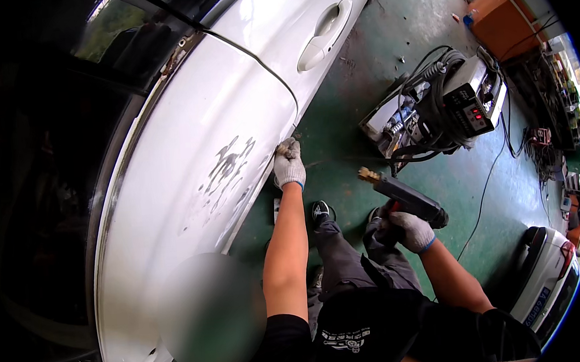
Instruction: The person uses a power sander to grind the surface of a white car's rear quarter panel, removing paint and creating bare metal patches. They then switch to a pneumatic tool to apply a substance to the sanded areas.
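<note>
Black T-shirt (394, 325) closest; white-gloved left hand (288, 161) curled against white car panel (193, 137), bracing or gripping, can't tell; white-gloved right hand (412, 231) clutches grey brass-tipped gun (412, 198), clear of panel.

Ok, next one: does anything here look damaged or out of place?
Yes: the nearer white car has a patch of dark grey streaks on its side, close to the left hand. It looks odd because the paint around it is mostly clean white; the finish appears scraped or worn there, though the cause isn't visible.

Left arm (286, 255) extended, left grip (289, 163) curled, right grip (414, 232) clenched, both gloved
</note>
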`<state>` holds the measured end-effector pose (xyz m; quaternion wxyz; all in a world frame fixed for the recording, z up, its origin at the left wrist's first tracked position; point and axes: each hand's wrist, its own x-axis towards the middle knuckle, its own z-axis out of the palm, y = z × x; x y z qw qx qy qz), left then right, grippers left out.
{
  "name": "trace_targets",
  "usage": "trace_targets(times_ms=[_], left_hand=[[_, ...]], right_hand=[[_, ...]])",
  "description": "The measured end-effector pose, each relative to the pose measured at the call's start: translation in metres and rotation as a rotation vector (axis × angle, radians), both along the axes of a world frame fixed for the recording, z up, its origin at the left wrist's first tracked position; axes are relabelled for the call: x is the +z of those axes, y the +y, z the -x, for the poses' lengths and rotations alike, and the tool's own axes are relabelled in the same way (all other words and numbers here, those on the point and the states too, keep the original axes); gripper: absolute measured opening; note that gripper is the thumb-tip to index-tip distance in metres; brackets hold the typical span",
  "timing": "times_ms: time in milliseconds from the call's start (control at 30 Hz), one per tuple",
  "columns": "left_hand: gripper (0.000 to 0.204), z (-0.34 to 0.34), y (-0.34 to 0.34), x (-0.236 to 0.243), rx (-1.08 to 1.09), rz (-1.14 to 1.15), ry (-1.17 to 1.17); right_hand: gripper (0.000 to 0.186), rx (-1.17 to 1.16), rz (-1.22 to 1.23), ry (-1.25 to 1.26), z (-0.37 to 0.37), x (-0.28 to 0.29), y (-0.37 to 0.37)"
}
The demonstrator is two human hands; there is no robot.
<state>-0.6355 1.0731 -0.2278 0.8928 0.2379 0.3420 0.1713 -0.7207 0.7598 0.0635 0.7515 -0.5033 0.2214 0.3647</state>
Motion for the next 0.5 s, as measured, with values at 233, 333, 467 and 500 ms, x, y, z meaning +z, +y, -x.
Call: trace_targets(times_ms=[233,333,467,500], left_hand=[[0.015,0.0,0.01,-0.033,0.076,0.458,-0.152],[0.025,0.0,0.022,-0.046,-0.073,0.573,-0.437],[0.027,0.008,0.013,-0.037,-0.357,-0.812,0.131],[0.026,0.008,0.009,-0.03,-0.385,-0.841,0.171]], right_hand=[[0.023,0.413,0.233,-0.204,-0.02,-0.05,0.102],[0.025,0.56,0.299,-0.302,-0.031,-0.068,0.14],[0.027,0.591,0.354,-0.26,-0.044,-0.073,0.159],[0.027,0.612,0.357,-0.249,-0.046,-0.073,0.159]])
